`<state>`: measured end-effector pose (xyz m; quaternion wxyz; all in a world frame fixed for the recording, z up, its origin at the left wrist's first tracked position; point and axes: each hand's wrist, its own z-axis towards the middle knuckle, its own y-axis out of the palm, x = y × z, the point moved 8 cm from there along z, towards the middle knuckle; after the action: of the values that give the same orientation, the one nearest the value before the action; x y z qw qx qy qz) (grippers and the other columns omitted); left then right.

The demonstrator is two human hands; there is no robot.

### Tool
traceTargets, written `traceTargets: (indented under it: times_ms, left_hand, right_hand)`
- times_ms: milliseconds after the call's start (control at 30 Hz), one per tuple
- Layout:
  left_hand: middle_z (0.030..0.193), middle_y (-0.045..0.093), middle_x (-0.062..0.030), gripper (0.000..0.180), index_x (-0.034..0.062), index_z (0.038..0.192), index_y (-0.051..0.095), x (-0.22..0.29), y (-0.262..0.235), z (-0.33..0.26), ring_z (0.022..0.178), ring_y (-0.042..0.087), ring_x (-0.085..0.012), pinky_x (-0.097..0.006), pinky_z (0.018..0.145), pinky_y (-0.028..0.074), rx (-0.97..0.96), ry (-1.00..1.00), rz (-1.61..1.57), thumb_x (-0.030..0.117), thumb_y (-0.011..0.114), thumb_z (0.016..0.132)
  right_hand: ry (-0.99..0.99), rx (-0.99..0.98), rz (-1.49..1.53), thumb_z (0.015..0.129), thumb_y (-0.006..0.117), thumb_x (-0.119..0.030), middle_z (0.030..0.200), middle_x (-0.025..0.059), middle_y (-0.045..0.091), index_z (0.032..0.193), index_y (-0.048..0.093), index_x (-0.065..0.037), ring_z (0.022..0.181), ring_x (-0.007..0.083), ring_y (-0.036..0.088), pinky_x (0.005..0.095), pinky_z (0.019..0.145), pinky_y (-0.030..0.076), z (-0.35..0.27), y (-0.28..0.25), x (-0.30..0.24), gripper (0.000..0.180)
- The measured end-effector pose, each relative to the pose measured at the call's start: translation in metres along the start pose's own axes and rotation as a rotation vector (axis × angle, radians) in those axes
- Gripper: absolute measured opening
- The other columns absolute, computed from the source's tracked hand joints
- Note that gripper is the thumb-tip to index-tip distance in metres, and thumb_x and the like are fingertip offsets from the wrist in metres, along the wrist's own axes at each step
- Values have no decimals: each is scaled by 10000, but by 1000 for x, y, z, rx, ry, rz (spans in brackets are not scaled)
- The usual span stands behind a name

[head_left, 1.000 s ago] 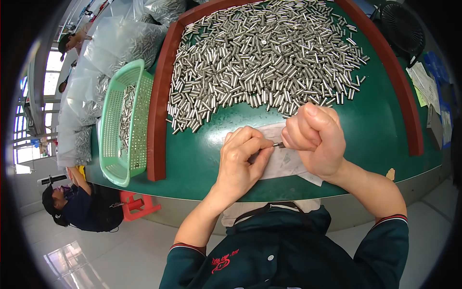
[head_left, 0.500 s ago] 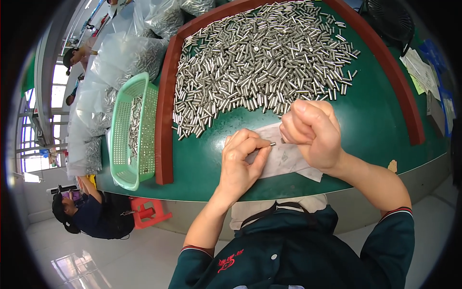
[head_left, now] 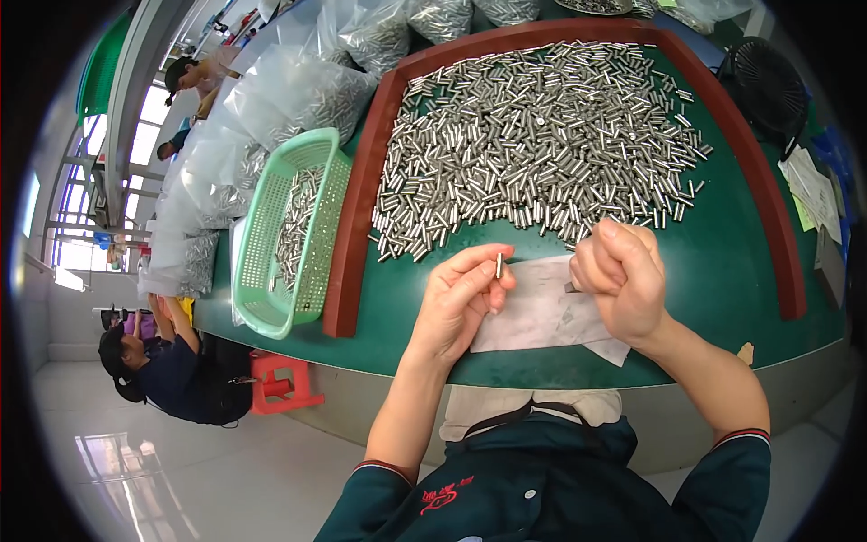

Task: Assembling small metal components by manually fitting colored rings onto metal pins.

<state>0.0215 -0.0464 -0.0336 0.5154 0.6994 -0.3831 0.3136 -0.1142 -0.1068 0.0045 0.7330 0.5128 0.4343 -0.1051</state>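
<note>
Left hand: The left hand (head_left: 462, 294) pinches one small metal pin (head_left: 499, 265) with its thumb and fingers. The hand is over the left end of the cloth.
Pin in the fingers: It is shiny and stands almost straight up. It is near the front edge of the table (head_left: 736, 312), about halfway along.
Right hand: The right hand (head_left: 628, 280) is curled up tight in a fist, over the right part of the cloth. A small grey bit (head_left: 571, 287) peeks out on its left side. I cannot tell what it is.
Cloth: A pale, smudged cloth (head_left: 533, 316) lies flat on the table, close to the front edge and under both hands.
Big pile: Lots and lots of shiny pins (head_left: 542, 144) lie every which way on the green table top, from past the cloth back toward the far edge.
Frame: Red-brown bars (head_left: 361, 217) go around the pile on the left, the far side and the right.
Basket: A light green basket (head_left: 251, 271) full of little holes sits outside the left bar, by the table's left front corner. More pins (head_left: 298, 226) are in it.
Bags: Clear bags (head_left: 298, 90) with metal bits inside stand behind the basket and past the far bar.
Right edge: A black fan (head_left: 768, 77) and some papers (head_left: 813, 194) are there, outside the right bar.
</note>
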Motion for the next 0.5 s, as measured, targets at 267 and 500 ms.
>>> traceTargets:
  times_ms: [267, 500]
  left_hand:
    - [754, 576, -89, 240, -29, 1017, 533, 0, -3, 2, 566, 473, -86, -196, 538, 394, -19, -33, -93, 115, 507, 828]
    - [683, 477, -51, 131, 37, 803, 484, 12, 1, 10, 558, 388, -72, -197, 445, 274, -125, -6, -168, 150, 427, 835]
  right_hand:
    - [9, 2, 6, 866, 357, -174, 401, -22, 257, 478, 235, -107, 389, 66, 173, 238, 400, 178, 3, 0, 0, 412]
    - [23, 9, 19, 869, 349, -179, 402, -22, 256, 482, 244, -108, 388, 67, 169, 238, 399, 177, 2, 0, 1, 407]
